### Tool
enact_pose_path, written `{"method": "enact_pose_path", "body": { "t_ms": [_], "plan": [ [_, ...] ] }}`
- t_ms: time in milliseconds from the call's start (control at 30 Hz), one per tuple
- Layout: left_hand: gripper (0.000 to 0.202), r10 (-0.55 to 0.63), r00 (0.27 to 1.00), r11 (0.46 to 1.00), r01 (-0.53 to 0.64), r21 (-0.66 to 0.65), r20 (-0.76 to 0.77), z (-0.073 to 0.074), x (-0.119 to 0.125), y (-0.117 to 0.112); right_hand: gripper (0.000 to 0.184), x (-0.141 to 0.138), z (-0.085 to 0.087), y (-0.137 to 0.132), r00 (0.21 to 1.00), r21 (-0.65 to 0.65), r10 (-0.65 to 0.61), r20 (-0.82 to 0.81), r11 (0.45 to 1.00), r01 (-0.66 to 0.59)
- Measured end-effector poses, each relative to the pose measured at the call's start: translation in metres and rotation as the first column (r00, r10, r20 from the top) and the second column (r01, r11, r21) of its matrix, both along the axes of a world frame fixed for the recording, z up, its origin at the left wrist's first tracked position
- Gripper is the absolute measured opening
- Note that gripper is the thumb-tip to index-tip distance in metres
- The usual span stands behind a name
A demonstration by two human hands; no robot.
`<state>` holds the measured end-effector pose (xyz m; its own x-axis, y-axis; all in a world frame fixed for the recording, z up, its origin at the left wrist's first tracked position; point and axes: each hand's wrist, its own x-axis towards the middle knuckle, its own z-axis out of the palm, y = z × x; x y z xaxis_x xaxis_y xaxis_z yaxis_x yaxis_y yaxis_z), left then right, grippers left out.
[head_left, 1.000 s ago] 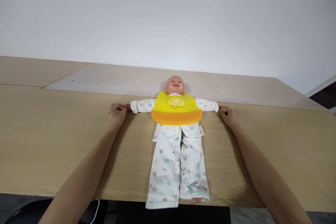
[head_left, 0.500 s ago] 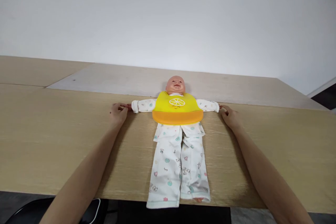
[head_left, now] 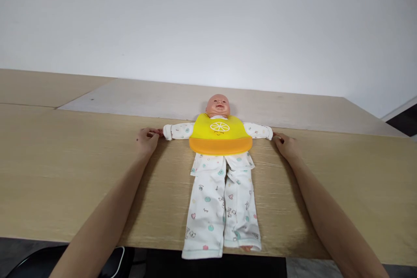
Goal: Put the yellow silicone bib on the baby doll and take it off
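Note:
A baby doll lies on its back on the wooden table, arms stretched out to both sides. It wears a yellow bib with an orange pocket and white patterned pyjamas, whose legs reach the near table edge. My left hand is at the end of the doll's sleeve on the left, fingers closed round the doll's small hand. My right hand is at the end of the other sleeve, fingers pinched on that small hand.
A white partition wall stands behind the table. A paler board lies across the back of the tabletop. Below the near edge, at the lower left, something dark with a white cable shows.
Both hands stay at the doll's sleeve ends. My right hand has sunk very slightly towards the table; the doll has not moved.

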<state>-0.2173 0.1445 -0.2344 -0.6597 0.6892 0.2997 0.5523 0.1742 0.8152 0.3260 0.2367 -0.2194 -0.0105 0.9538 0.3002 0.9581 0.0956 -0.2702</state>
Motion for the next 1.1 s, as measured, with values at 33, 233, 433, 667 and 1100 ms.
{"method": "enact_pose_path", "body": {
  "t_ms": [33,233,433,667,1100],
  "plan": [
    [0.011,0.004,1.000,1.000,-0.004,-0.005,0.005,0.000,0.000,0.000,0.039,0.001,-0.001,0.001,1.000,0.012,0.004,-0.004,1.000,-0.004],
    [0.015,0.052,0.997,0.998,-0.050,-0.033,0.061,0.000,0.000,0.000,0.042,0.005,-0.008,0.006,0.999,0.054,0.042,-0.034,0.998,-0.040],
    [0.035,0.058,0.995,0.997,-0.062,0.048,0.078,0.001,0.003,-0.002,0.041,0.007,-0.011,0.008,0.998,0.030,0.018,-0.063,0.999,-0.016],
    [0.023,0.058,0.995,0.998,-0.060,0.026,0.082,0.005,0.007,-0.003,0.040,0.006,-0.010,0.007,0.998,0.035,0.011,-0.061,0.999,-0.008],
    [0.016,0.082,0.995,0.994,-0.078,-0.071,0.061,0.014,0.010,-0.008,0.040,0.003,-0.005,0.005,0.997,0.020,0.006,-0.074,1.000,-0.004]
  ]
}}
